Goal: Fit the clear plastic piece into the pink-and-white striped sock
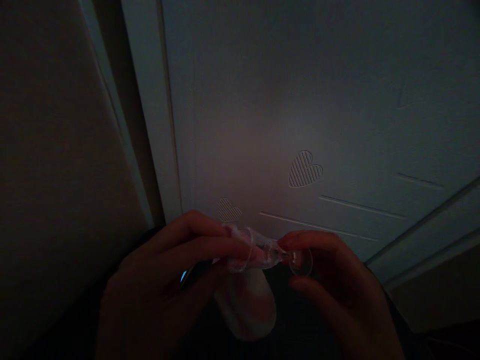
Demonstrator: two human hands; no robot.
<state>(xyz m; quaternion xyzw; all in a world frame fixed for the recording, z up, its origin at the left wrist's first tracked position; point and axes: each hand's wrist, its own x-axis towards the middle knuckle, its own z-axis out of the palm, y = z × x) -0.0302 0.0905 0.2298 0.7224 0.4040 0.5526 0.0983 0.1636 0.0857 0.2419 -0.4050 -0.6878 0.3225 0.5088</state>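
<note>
In dim light, my left hand is closed around the wide end of a clear piece, see-through and pinkish, which lies sideways. It narrows to a thin stem and ends in a round clear disc, much like a small stemmed cup. My right hand curls about the disc end, fingertips at the stem and thumb close to the disc's lower edge. Beneath the clear piece is a rounded pink-and-white swirled object, its top partly hidden by my left hand. Its kind is too dark to make out.
A pale panel with engraved striped hearts and straight grooves stands just in front of my hands. To the left are a frame edge and a dark brownish surface. A small bluish glint shows beside my left hand.
</note>
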